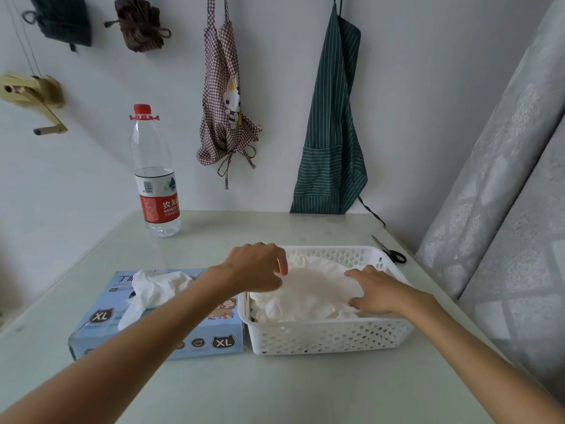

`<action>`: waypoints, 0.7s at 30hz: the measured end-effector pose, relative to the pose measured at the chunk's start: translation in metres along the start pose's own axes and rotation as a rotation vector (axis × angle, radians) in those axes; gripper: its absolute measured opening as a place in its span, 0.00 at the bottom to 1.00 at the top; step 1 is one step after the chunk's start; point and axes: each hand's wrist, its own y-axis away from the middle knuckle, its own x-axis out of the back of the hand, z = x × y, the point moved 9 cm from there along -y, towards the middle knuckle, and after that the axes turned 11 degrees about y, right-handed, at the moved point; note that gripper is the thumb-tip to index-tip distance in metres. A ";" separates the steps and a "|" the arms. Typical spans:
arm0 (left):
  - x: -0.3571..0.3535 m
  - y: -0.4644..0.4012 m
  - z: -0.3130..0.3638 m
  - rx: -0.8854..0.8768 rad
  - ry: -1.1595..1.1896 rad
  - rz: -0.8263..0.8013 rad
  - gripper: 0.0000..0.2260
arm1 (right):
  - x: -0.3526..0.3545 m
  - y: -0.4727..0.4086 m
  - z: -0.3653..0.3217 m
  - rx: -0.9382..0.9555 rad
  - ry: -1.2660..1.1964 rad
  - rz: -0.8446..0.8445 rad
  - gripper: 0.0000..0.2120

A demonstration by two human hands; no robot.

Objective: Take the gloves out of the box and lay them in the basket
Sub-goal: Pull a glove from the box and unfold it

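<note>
A white perforated basket [330, 338] stands on the table, holding a pile of white gloves [312, 292]. My left hand [256, 267] hovers over the basket's left rim, its fingers curled down onto the top glove. Resting flat on the right side of the pile is my right hand [376, 292], fingers spread and pressing the glove. To the left of the basket, touching it, lies the light blue glove box [195, 341] marked XL. One white glove [153, 289] sticks out of the box's top opening.
A water bottle [156, 179] with a red cap stands at the back left of the table. Black scissors [391, 252] lie behind the basket at the right. Aprons [333, 127] hang on the wall. A grey padded surface [504, 194] borders the table's right side.
</note>
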 end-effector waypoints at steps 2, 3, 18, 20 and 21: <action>0.010 0.002 -0.012 0.025 -0.020 0.036 0.12 | -0.001 0.000 0.000 0.005 0.001 -0.002 0.32; 0.013 0.003 -0.018 0.038 -0.049 0.044 0.12 | 0.001 0.001 0.001 0.013 0.000 0.002 0.31; -0.059 -0.003 -0.026 -0.017 -0.473 -0.463 0.45 | 0.002 -0.014 0.018 0.057 -0.148 -0.243 0.45; -0.065 -0.004 -0.029 0.005 -0.554 -0.476 0.44 | -0.002 -0.016 0.016 0.053 -0.140 -0.245 0.46; -0.067 -0.003 -0.029 0.015 -0.598 -0.481 0.43 | -0.004 -0.016 0.015 0.056 -0.124 -0.240 0.46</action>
